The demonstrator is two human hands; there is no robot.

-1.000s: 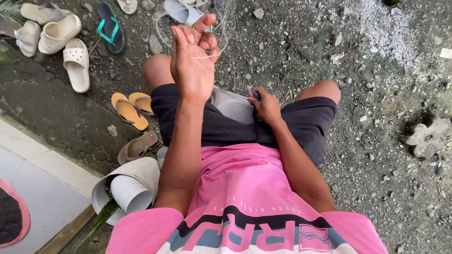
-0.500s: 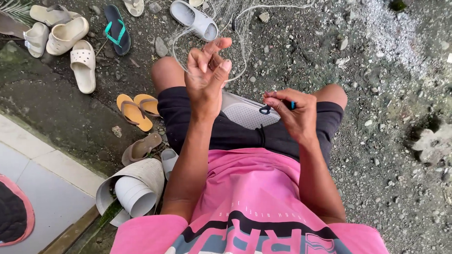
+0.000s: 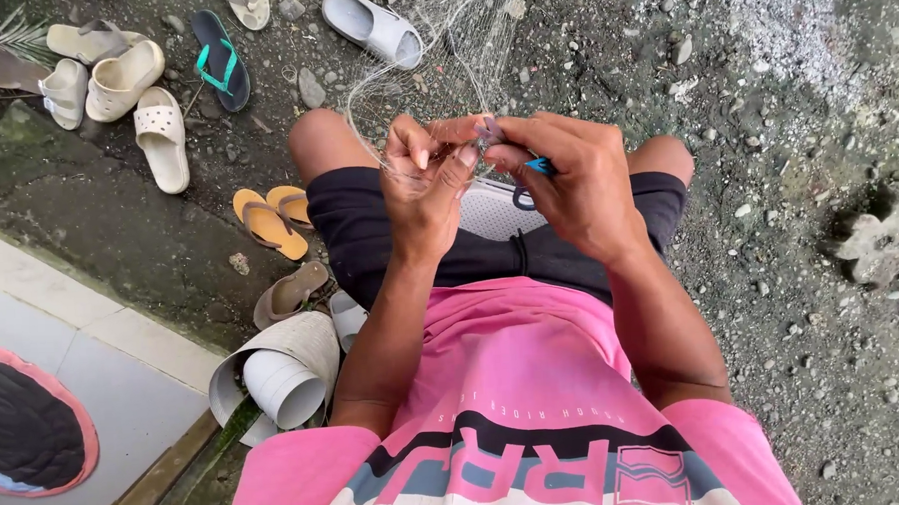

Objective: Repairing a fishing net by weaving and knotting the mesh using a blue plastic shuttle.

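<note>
Both hands now meet above the lap, where half a second ago they were apart: the left hand (image 3: 429, 188) was raised higher over the knee, and the right hand (image 3: 577, 183) sat lower, off toward the right thigh. The right hand has come up and in, so that its fingertips touch those of the left.

The left hand is pinched on strands of the thin, pale fishing net (image 3: 452, 43), thumb pressed against the fingers. The net runs from that pinch away over the gravel ground (image 3: 769, 271), toward the top edge of the ground in view, and lies loosely spread there. The right hand is closed around a small blue tool (image 3: 538, 167), whose tip shows between thumb and forefinger; a dark loop hangs just below it. What the tool is exactly cannot be told.

A white mesh piece (image 3: 493, 211) lies on the dark shorts, beneath the hands, more covered by them than before.

At the ground's upper left lie the sandals and slippers (image 3: 161, 133), and near the tiled floor's edge the yellow flip-flops (image 3: 269, 217) and rolled grey sheet (image 3: 279, 373), all unmoved.
</note>
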